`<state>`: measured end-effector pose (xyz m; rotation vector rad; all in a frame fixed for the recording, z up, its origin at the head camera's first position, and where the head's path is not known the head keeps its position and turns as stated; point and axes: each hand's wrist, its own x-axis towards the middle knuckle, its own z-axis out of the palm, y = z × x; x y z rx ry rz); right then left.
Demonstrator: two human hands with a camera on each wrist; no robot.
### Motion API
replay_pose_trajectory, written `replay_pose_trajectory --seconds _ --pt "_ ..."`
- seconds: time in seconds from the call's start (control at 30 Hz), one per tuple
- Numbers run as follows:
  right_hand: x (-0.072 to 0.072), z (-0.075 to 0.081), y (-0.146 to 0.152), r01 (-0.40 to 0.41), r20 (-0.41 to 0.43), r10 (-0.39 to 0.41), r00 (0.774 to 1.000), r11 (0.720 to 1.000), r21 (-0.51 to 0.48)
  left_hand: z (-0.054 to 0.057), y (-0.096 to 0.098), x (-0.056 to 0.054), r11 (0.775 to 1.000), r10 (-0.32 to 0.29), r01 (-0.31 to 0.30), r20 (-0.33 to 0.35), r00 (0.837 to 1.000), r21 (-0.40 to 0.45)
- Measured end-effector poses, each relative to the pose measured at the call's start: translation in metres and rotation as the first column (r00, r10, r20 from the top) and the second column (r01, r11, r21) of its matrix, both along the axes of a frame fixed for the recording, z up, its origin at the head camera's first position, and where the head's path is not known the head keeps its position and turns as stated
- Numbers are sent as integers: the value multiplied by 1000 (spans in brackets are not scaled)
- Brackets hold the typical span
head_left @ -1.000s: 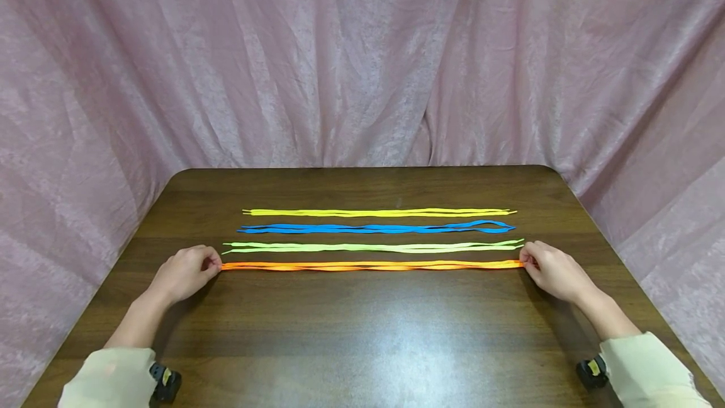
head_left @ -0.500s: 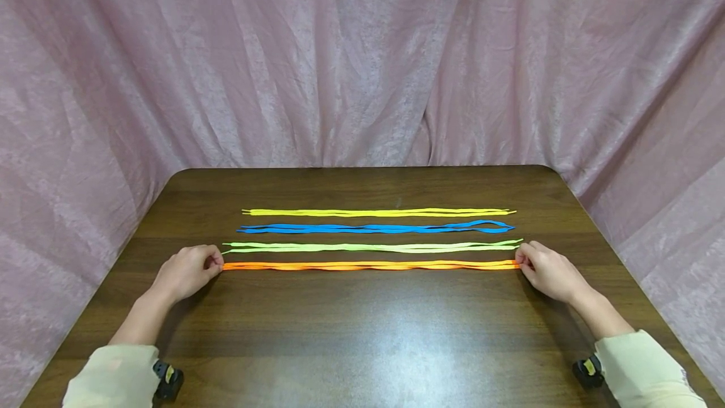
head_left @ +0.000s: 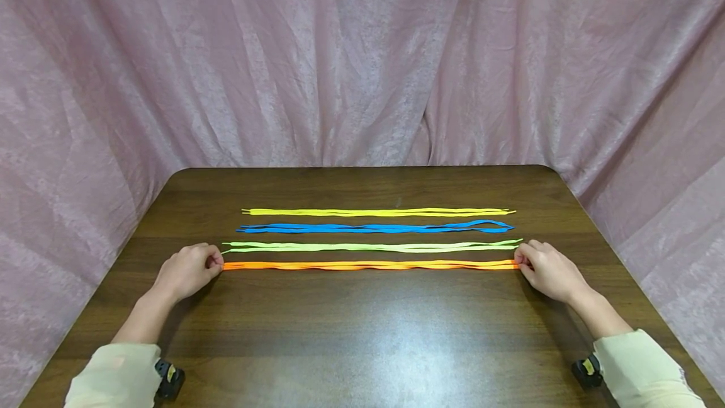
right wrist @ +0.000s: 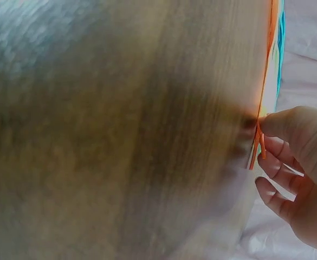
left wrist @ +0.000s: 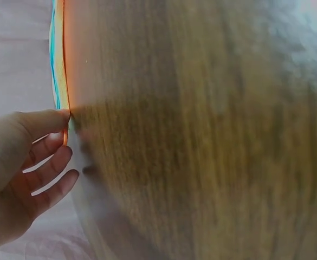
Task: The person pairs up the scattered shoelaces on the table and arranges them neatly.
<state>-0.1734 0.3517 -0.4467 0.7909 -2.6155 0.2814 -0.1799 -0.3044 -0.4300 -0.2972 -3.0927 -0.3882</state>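
Observation:
An orange shoelace [head_left: 362, 266], laid double, stretches across the table nearest the person. Its left end is pinched between thumb and finger of my left hand [head_left: 189, 271]; in the left wrist view the other fingers of that hand [left wrist: 33, 162] are loosely bent. My right hand [head_left: 552, 271] pinches the opposite end, and two short orange tips [right wrist: 263, 147] hang past the thumb in the right wrist view. Just beyond lies a light green shoelace [head_left: 362, 247], then a blue shoelace [head_left: 351, 228] with a small loop at its right, then a yellow shoelace [head_left: 362, 213]. All run roughly parallel.
The brown wooden table [head_left: 317, 332] has rounded far corners. Pink curtains [head_left: 317, 62] hang behind it and on both sides. A small black device [head_left: 170, 379] sits at the left cuff, and another black device [head_left: 587, 371] at the right cuff.
Over the last second my right hand has shifted slightly left and my left hand slightly right, both still pinching the orange shoelace. The other shoelaces look unmoved.

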Motion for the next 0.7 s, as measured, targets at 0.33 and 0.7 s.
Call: replay_pose_trajectory --seconds 0.33,0.7 --pt "1 0 1 -2 -9 2 1000 1000 8 -1 -1 1 1000 -6 7 -61 998 8" --pt "4 1 -2 20 -6 -20 1000 1000 7 11 6 3 999 -42 43 -96 995 5"
